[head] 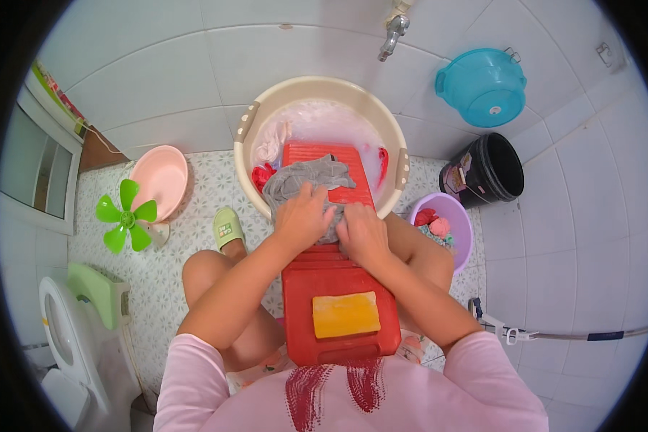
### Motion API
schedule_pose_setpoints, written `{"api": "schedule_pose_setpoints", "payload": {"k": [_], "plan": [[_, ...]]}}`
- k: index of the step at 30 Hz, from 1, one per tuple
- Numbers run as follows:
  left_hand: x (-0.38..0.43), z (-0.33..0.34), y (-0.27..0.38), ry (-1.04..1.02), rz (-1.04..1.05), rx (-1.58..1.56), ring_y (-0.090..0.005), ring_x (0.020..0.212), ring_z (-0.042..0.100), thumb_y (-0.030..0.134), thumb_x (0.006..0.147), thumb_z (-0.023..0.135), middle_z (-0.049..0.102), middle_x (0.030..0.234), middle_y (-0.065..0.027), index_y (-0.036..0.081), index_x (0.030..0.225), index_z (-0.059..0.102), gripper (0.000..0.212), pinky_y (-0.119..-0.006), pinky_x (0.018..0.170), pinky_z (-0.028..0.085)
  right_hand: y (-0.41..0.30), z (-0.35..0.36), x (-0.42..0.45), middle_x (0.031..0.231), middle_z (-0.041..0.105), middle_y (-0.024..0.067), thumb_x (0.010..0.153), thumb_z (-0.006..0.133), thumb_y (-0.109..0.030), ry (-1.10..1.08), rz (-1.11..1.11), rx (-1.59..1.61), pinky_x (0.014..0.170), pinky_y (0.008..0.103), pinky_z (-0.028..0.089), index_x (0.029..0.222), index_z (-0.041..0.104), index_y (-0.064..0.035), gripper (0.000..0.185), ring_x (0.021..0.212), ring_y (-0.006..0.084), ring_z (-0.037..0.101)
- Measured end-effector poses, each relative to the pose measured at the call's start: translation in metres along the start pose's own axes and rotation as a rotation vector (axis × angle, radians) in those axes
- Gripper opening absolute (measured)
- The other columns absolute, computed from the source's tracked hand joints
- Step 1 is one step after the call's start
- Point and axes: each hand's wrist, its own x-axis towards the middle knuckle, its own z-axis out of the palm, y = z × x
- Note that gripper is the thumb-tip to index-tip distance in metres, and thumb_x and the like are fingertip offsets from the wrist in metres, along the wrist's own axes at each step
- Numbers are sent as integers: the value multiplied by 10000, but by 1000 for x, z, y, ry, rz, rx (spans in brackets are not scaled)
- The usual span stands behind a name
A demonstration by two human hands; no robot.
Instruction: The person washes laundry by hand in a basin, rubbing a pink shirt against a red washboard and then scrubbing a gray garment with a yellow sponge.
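A red ridged washboard (pixel 324 281) slopes from my lap into a beige plastic basin (pixel 324 85) of sudsy water. Across its ridges lies a wet grey cloth garment (pixel 302 181), bunched up under both hands. My left hand (pixel 304 213) grips the cloth near the middle of the board. Close beside it, my right hand (pixel 363 233) is curled over the garment's near end; its fingertips are hidden. On the flat near end of the board rests a yellow bar of laundry soap (pixel 346 314). White cloth (pixel 272 141) and red cloth (pixel 262 176) sit in the water along the basin's left side.
A purple basin (pixel 467 232) with clothes stands right of my knee, below a black bucket (pixel 505 167). On the left are a pink basin (pixel 162 181), a green-bladed fan (pixel 127 218) and a toilet (pixel 67 324). A tap (pixel 394 38) and a blue basin (pixel 483 86) are on the wall.
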Motion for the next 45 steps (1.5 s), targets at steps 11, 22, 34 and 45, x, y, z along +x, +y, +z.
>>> {"api": "schedule_pose_setpoints", "payload": {"k": [11,22,34,45], "plan": [[20,5,-14,-41,-71,57,-405,709,610,219,828,636,511,984,-171,68,1004,536,253,-501,613,501,31,16,33,791,629,200,755,619,-174,-77,110,-30,670,495,501,783,585,-19,161,747,384,623],[26,12,-7,5,-42,87,-396,798,601,187,826,626,519,983,-167,64,1006,553,229,-482,670,501,55,46,90,807,640,230,743,605,-148,60,247,-60,672,494,507,798,618,-2,156,760,400,630],[18,4,-11,-27,-54,54,-380,807,591,160,814,641,510,977,-146,87,1006,557,222,-470,665,486,-7,-14,-1,733,631,212,713,619,-128,-174,177,-41,624,490,496,728,586,-26,108,689,388,625],[-2,-6,3,84,-17,178,-369,911,527,190,818,646,511,967,-157,51,1033,562,269,-440,778,433,48,39,68,799,630,231,761,591,-173,115,212,101,699,491,488,793,594,-3,173,800,402,623]]}}
